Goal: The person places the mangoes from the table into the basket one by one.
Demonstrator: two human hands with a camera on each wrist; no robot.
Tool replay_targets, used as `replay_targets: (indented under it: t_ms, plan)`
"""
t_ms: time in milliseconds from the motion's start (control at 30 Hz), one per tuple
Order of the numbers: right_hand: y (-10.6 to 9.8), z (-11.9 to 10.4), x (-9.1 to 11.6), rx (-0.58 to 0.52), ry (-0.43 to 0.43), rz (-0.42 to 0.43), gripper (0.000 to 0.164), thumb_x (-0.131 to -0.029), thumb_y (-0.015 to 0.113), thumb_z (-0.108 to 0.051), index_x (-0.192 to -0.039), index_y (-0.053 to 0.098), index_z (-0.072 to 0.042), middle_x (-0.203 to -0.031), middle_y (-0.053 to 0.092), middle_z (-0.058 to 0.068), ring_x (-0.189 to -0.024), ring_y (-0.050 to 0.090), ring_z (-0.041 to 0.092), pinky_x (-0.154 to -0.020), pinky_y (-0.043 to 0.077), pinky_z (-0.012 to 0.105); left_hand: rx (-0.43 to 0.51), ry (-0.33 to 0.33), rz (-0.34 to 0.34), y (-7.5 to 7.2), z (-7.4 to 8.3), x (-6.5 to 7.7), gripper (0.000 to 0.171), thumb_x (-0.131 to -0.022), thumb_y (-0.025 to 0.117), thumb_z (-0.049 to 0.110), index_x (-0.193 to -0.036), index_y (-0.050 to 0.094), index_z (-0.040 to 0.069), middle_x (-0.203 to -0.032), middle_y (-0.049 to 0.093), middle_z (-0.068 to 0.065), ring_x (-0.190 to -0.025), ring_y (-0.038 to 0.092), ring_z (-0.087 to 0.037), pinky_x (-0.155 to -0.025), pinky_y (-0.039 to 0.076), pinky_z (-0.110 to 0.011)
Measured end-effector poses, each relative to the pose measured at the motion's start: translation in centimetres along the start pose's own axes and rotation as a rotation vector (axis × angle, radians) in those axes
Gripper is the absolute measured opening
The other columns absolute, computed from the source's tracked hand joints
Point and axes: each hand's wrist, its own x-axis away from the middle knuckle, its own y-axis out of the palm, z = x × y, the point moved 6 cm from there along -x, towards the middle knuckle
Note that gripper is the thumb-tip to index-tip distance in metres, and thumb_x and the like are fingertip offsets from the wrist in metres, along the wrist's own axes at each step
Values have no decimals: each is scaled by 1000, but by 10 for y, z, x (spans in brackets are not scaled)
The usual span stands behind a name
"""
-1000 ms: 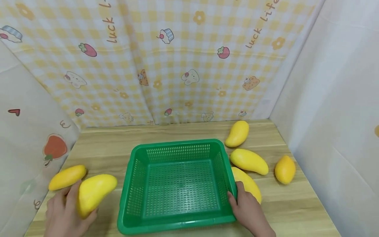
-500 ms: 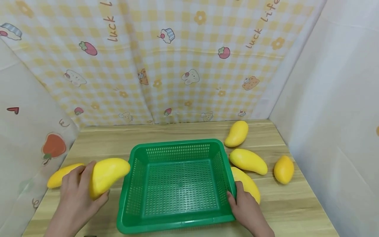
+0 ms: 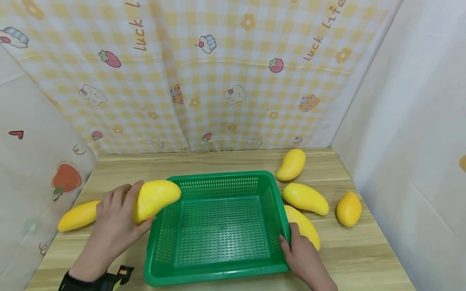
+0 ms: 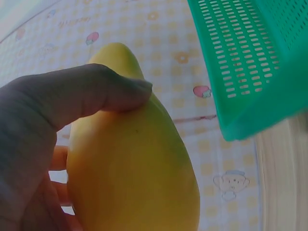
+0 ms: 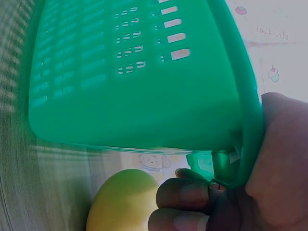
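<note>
Fruit (image 3: 156, 198) of plump mango shape, smooth and bright yellow, is grasped by the left hand (image 3: 116, 220) left of centre in the head view. There its rounded end is seen overlapping the upper-left corner of the rectangular green perforated plastic basket (image 3: 222, 230); in the left wrist view a gap is shown between the two. The thumb is laid across one side and the fingers are curled behind, presumably because so slick a body is best secured from both sides. At the lower right, the basket's rim is gripped by the right hand (image 3: 306, 254), probably to stop it sliding on the wood-grained surface (image 3: 349, 258). In the left wrist view the fruit's skin is tinged orange and green, marked by one tiny dark speck, and its far end is tapered.
</note>
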Motion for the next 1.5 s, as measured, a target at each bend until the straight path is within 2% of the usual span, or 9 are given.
replay_targets:
  t_ms: [67,100,433,733,1133,1500]
  plan:
    - [0,-1,0,2,-1,0,33,-98,54,-20,-120,42,1,-68,50,2,-57,49,14,-51,41,30,-22,7,-15,2,3,-4,99,-48,90,22,-133,44,0,-108,48,-28,-93,43,-49,-68,35,-61]
    - [0,-1,0,3,-2,0,33,-97,54,-20,-120,42,1,-68,50,2,-57,49,14,-51,41,30,-26,13,-22,3,4,-6,100,-47,91,22,-133,44,0,-108,48,-28,-94,43,-49,-68,35,-61]
    - [0,0,0,1,2,1,33,-98,54,-20,-121,42,1,-68,51,2,-57,49,14,-51,41,30,-52,64,-56,14,18,-31,95,-52,91,33,-129,46,-1,-112,47,-27,-96,44,-44,-67,37,-57]
    - [2,0,0,-6,-1,-5,34,-98,54,-20,-122,42,1,-69,52,2,-58,49,14,-52,42,31,-49,100,-120,38,35,-53,93,-56,90,37,-128,47,-3,-110,50,-22,-93,48,-40,-70,41,-52]
    - [1,0,0,-16,-10,-5,34,-98,54,-19,-122,41,1,-68,51,2,-57,49,14,-52,42,31,-42,95,-271,78,42,-61,88,-62,86,46,-124,49,-3,-105,51,-19,-87,48,-34,-66,43,-45]
    - [1,1,0,-23,1,-6,33,-98,54,-20,-121,42,0,-67,51,2,-56,50,13,-51,42,30,-102,157,-302,102,50,-62,86,-58,88,41,-121,51,-6,-103,52,-20,-89,50,-35,-69,46,-48]
